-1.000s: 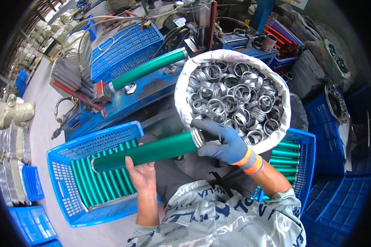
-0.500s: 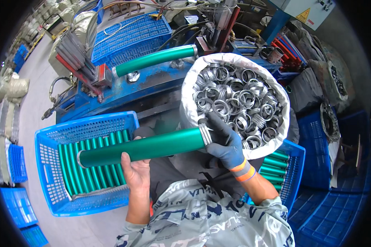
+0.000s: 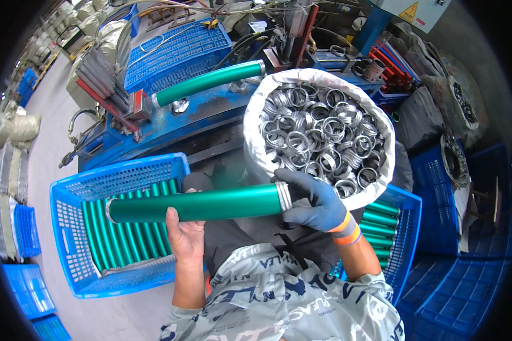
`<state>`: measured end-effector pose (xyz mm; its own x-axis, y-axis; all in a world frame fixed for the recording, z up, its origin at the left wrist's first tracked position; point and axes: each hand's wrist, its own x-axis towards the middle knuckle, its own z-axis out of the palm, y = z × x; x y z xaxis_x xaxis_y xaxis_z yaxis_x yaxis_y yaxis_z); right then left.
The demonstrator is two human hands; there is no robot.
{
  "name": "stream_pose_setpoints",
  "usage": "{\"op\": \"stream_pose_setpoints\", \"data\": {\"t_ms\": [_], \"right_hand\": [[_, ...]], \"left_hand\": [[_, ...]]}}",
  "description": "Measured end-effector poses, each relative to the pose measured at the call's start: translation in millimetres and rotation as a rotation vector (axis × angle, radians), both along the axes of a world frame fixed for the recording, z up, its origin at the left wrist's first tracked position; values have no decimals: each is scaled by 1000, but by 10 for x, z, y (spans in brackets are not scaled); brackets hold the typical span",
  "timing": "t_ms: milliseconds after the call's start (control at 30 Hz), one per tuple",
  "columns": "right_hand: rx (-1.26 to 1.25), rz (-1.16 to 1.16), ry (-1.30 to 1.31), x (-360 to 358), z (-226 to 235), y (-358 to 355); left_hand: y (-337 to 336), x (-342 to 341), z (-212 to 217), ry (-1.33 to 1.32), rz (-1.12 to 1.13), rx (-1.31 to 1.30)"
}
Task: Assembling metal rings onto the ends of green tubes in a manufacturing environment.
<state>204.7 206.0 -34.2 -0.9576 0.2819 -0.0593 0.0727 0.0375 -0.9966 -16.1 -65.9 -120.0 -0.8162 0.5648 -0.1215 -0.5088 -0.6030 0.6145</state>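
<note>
A green metal tube (image 3: 227, 204) lies nearly level across my lap. My bare left hand (image 3: 185, 236) holds it from below near the middle, thumb against the near side. Silver threaded rings cap it: one at the left end (image 3: 110, 210) and one at the right end (image 3: 283, 196). My right hand (image 3: 316, 204), in a grey-blue glove with an orange cuff, pinches the right-end ring between thumb and fingers. Just beyond that hand stands a white sack (image 3: 255, 153) full of loose silver rings (image 3: 335, 131).
Blue crates of green tubes stand at the left (image 3: 68, 250) and the right (image 3: 412, 227). Beyond them a blue machine bench (image 3: 210, 122) carries another green tube (image 3: 210, 82) between two clamps. Stacked blue crates (image 3: 461, 290) fill the lower right.
My right hand has shifted slightly at the right end of the tube, its wrist turning right. The tube now sits a little more level. The whole view has moved slightly.
</note>
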Motion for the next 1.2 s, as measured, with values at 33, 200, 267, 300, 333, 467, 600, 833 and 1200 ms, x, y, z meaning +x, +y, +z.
{"op": "stream_pose_setpoints", "data": {"t_ms": [33, 200, 267, 300, 333, 467, 600, 833, 1200], "right_hand": [[-196, -72, 34, 26, -3, -24], [553, -357, 348, 238, -706, 281], [-309, -633, 396, 649, -581, 680], [-331, -727, 487, 616, -295, 511], [-456, -513, 521, 553, -334, 630], [-578, -282, 392, 47, -248, -61], [-530, -233, 325, 42, -432, -69], [-390, -240, 219, 46, -418, -100], [-338, -208, 198, 94, -400, -111]], "left_hand": [[9, 50, 14, 16, -20, 7], [22, 41, 122, 82, -20, 38], [-240, -303, 113, -110, 246, 21], [-300, -341, 147, -1, 226, -35], [-247, -321, 119, 0, 214, -36], [-7, 49, 56, -69, 76, 91], [29, 151, 14, -26, 18, 23], [25, 197, 10, 61, 43, -22], [45, 257, -20, 52, 38, -53]]}}
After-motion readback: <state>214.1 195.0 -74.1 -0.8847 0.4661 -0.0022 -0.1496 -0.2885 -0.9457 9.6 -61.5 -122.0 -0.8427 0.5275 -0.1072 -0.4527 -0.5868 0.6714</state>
